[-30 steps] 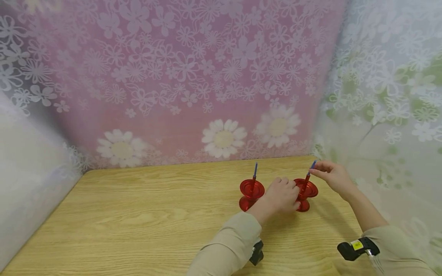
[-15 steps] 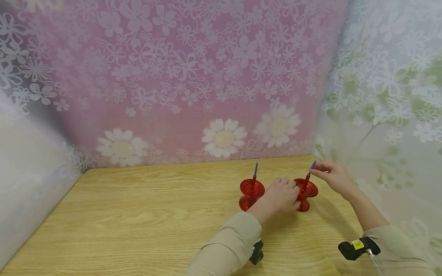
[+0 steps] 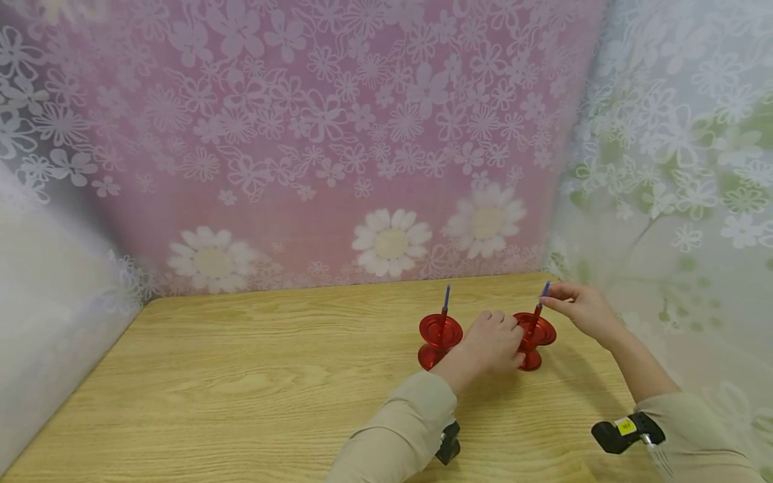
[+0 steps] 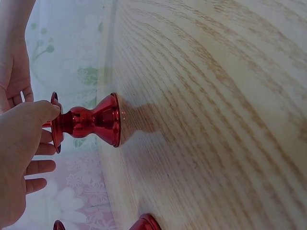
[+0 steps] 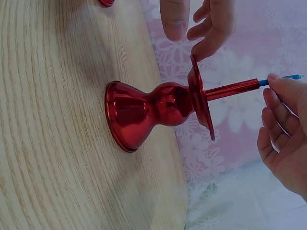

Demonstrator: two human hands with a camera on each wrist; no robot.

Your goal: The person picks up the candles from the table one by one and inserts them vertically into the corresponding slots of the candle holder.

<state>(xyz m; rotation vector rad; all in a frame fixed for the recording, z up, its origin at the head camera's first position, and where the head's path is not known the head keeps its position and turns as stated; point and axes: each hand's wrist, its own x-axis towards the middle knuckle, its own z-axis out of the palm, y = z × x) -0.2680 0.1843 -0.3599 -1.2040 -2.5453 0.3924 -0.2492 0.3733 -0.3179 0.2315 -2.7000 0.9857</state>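
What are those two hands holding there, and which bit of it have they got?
The right hand pinches the blue tip of the thin candle standing in the right red holder. The left hand steadies that holder at its dish rim.

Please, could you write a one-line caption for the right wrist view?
Right hand pinches a thin candle standing in a red candlestick, steadied by left hand.

Wooden table (image 3: 253, 376) backed by pink floral curtain (image 3: 314, 134).
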